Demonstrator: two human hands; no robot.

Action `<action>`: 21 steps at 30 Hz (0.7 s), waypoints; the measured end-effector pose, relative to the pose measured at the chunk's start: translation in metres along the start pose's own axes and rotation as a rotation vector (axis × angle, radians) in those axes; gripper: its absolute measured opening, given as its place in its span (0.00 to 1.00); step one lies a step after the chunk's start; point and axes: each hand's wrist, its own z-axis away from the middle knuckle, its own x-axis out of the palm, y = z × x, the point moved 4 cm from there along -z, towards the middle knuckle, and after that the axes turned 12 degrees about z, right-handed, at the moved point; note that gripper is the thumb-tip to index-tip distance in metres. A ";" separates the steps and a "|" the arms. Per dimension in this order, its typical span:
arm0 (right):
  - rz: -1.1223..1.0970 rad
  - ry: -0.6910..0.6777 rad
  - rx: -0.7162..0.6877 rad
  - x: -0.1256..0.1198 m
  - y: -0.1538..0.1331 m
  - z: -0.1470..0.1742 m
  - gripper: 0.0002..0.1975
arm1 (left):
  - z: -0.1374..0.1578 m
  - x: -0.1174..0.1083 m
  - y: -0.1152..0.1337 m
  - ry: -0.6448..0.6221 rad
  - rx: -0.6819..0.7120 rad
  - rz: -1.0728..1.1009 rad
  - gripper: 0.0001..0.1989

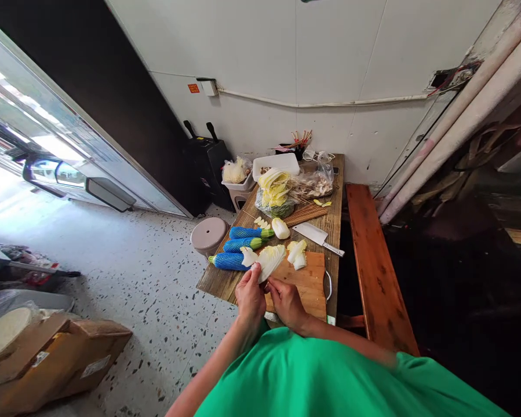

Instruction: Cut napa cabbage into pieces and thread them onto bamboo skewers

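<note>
My left hand (250, 294) grips a pale napa cabbage leaf (271, 260) by its lower end, above the wooden cutting board (313, 284). Another white leaf piece (248, 255) sticks up beside its thumb. My right hand (290, 302) is closed in a pinch against the leaf's base; what its fingers hold is hidden. More cut cabbage leaf (297, 255) lies on the board's far edge. Behind it are a small cabbage heart (280, 228) and a cleaver (314, 233) with its handle toward the right. Blue-netted zucchini (243, 244) lie to the left.
A bundle of thin wooden skewers (306, 214) lies behind the cleaver. Farther back are a bag of yellow cabbage leaves (274, 191), a white tub (281, 164) and bagged mushrooms (316, 184). A round stool (208, 234) stands left; a wooden bench (375, 266) runs along the right.
</note>
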 end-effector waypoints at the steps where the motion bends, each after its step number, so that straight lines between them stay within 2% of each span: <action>1: 0.002 0.002 -0.003 0.000 0.000 0.001 0.13 | 0.001 0.001 -0.001 0.001 -0.003 0.008 0.17; 8: 0.013 -0.028 -0.015 -0.001 -0.001 0.003 0.13 | -0.002 -0.004 -0.003 0.052 0.007 -0.024 0.18; 14: 0.004 -0.041 0.021 0.002 0.005 0.003 0.13 | -0.006 -0.008 -0.006 0.014 -0.052 -0.026 0.19; 21: -0.022 -0.058 0.078 -0.008 0.026 -0.012 0.14 | -0.001 -0.018 -0.014 -0.116 -0.268 -0.117 0.16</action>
